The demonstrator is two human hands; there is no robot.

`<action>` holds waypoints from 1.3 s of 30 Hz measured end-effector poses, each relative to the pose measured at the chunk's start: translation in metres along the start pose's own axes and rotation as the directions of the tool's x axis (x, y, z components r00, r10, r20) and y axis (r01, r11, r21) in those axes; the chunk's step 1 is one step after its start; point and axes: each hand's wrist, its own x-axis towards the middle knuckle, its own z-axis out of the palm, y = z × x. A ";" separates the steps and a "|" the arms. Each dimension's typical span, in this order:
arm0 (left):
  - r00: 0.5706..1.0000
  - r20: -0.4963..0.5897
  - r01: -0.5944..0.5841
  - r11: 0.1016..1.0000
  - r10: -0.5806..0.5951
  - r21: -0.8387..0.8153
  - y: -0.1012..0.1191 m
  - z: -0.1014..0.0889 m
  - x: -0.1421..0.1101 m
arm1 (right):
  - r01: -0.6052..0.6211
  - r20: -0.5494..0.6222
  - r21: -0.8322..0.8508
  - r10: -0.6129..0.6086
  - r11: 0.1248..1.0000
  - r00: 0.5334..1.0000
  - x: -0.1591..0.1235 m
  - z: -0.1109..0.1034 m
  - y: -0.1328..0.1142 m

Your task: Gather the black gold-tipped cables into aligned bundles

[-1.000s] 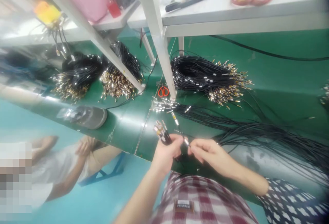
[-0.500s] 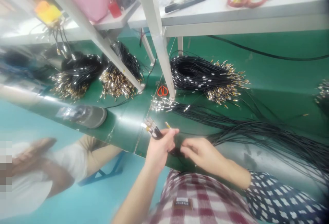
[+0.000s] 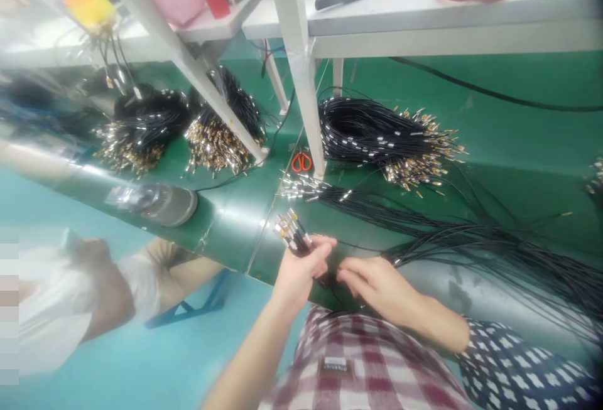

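My left hand (image 3: 301,270) is closed around a bundle of black cables (image 3: 296,237), whose metal and yellowish connector ends stick up above the fist. The thumb and forefinger meet at the right side of the bundle. Just to the right, my right hand (image 3: 372,281) has its fingers drawn together, their tips close to the dark cables below my left hand. Whatever those fingertips may hold is too small to make out. Beyond both hands, a long spread of black cables (image 3: 424,228) runs rightward across the green bench, its silvery ends (image 3: 304,189) to the left.
Coiled cable bundles (image 3: 372,130) lie behind, with more heaps (image 3: 221,140) on the left. Orange-handled scissors (image 3: 301,161) rest beside a white shelf leg (image 3: 313,121). A grey cylindrical object (image 3: 169,204) stands near the bench edge. A person (image 3: 108,291) sits at left.
The view has shifted slightly. The yellow-tipped cable end that stood apart beside my left thumb now lies lower or joins the bundle. My right hand stays close by, fingers together.
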 end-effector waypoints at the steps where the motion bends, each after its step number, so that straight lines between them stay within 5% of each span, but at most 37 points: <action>1: 1.000 -0.007 0.005 1.000 -0.005 -0.014 0.001 -0.003 0.002 | -0.008 0.010 -0.003 0.008 1.000 1.000 -0.001 0.000 0.002; 13: 0.999 0.025 0.036 0.998 -0.035 -0.049 -0.007 -0.004 0.002 | -0.038 0.022 0.026 0.037 0.999 0.999 0.003 0.003 -0.003; 17: 0.998 0.012 -0.064 0.993 0.066 -0.099 -0.006 -0.018 -0.001 | -0.119 0.150 0.032 0.113 0.992 0.982 0.004 -0.004 0.031; 20: 0.998 0.055 -0.023 0.966 0.039 -0.258 -0.004 -0.034 -0.002 | -0.291 0.344 0.101 0.241 0.951 0.908 0.013 -0.012 0.076; 22: 0.999 0.046 0.039 0.932 -0.024 -0.361 -0.006 -0.040 -0.001 | -0.332 0.250 0.018 0.317 0.943 0.915 0.029 -0.012 0.097; 25: 0.996 -0.008 0.079 0.912 -0.089 -0.402 -0.011 -0.039 0.001 | -0.337 -0.073 -0.165 0.329 0.927 0.942 0.065 0.000 0.107; 30: 0.987 -0.022 0.139 0.915 -0.159 -0.378 -0.014 -0.035 0.002 | -0.410 -0.331 -0.223 0.327 0.884 0.885 0.112 0.017 0.107; 35: 0.987 -0.043 0.130 0.914 -0.158 -0.384 -0.014 -0.041 0.003 | -0.370 -0.321 -0.219 0.291 0.903 0.901 0.105 0.008 0.123; 39: 0.989 -0.110 0.064 0.947 -0.104 -0.314 -0.008 -0.029 0.007 | -0.193 -0.214 -0.068 0.175 0.979 0.961 0.077 -0.001 0.099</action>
